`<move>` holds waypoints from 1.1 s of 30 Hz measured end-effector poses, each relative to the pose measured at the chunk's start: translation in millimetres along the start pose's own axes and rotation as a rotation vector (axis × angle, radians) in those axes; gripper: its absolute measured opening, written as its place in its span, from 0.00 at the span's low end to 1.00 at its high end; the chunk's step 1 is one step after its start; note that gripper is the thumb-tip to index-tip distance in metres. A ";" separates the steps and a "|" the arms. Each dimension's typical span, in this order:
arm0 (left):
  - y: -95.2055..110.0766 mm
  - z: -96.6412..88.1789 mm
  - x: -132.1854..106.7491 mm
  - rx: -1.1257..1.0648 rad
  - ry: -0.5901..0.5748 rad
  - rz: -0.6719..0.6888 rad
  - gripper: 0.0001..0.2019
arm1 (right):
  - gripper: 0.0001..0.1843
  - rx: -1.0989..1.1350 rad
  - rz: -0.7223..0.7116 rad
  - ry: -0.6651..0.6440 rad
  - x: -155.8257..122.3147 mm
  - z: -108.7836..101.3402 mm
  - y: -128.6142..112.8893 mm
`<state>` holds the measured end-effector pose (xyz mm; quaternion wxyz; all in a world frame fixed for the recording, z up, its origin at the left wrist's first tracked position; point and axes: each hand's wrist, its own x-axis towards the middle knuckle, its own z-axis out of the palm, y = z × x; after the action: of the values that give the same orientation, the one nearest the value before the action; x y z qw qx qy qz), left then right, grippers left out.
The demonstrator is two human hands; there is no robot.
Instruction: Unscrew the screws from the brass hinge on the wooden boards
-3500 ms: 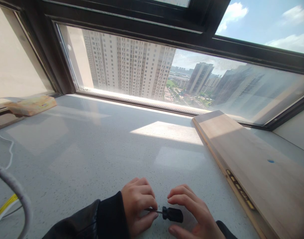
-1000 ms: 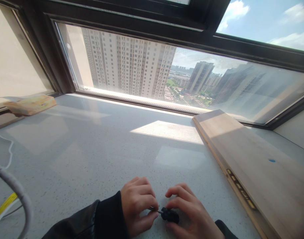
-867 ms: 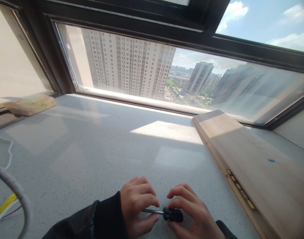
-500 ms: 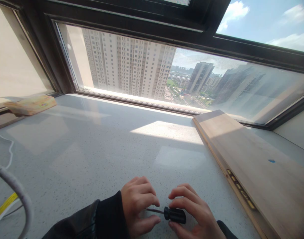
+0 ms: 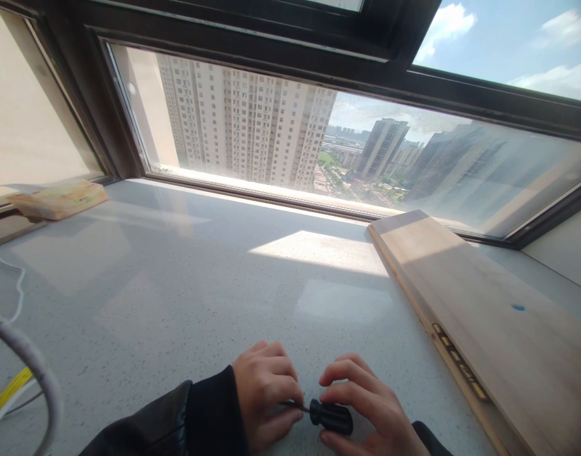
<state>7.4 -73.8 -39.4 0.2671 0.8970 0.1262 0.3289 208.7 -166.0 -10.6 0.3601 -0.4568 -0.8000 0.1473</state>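
Observation:
A screwdriver with a short black handle (image 5: 332,418) and a thin metal shaft lies level between my hands, low in the head view. My left hand (image 5: 270,392) has thumb and forefinger pinched on the shaft, and its tip is hidden behind those fingers. On the handle, my right hand (image 5: 366,405) holds with thumb below and forefinger above, its other fingers curled loosely. Both hands are just over the pale speckled countertop (image 5: 199,304).
At right lies a long wooden board (image 5: 466,285) with dark-and-yellow slots along its edge. A yellowish packet (image 5: 59,199) sits at the far left. A thick grey cable (image 5: 38,361), a yellow item (image 5: 9,392) and a white cord (image 5: 21,288) are at left. Behind is a dark window frame (image 5: 252,196).
My left thumb and forefinger, apart before, have closed on the screwdriver's shaft. The screwdriver has shifted slightly left and tilted a little, with my right fingers moving along with it.

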 end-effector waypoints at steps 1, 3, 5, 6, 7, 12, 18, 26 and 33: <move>0.7 0.1 0.4 -0.006 0.018 0.001 0.01 | 0.12 0.002 0.003 0.002 0.2 -0.2 -0.1; 2.0 0.1 1.2 -0.023 0.058 0.005 0.02 | 0.11 0.007 0.013 0.012 0.7 -0.8 -0.6; 2.9 -0.2 1.8 -0.039 0.092 0.013 0.02 | 0.10 0.014 0.010 0.020 1.0 -1.2 -0.9; 3.2 -0.5 2.0 -0.043 0.105 0.016 0.02 | 0.11 0.018 0.011 0.024 0.9 -1.2 -1.0; 3.3 -0.6 2.1 -0.044 0.117 0.017 0.02 | 0.12 0.025 0.008 0.028 0.7 -1.0 -1.1; 3.1 -0.8 2.1 -0.060 0.140 0.018 0.03 | 0.21 0.056 -0.001 0.049 -0.4 -0.2 -1.9; 3.0 -0.3 1.6 -0.064 0.142 0.015 0.03 | 0.22 0.039 0.028 -0.025 -3.3 -0.5 3.1; 1.6 0.8 1.2 -0.068 0.141 0.014 0.02 | 0.19 -0.174 0.056 -0.166 -4.9 4.8 8.9; 3.1 -2.2 2.1 -0.113 0.187 0.025 0.06 | 0.13 -0.126 0.045 0.007 -2.6 2.2 0.3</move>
<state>7.7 -74.7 -35.2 0.3001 0.8474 0.1207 0.4212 208.1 -167.8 -13.5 0.3299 -0.4969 -0.7960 0.1030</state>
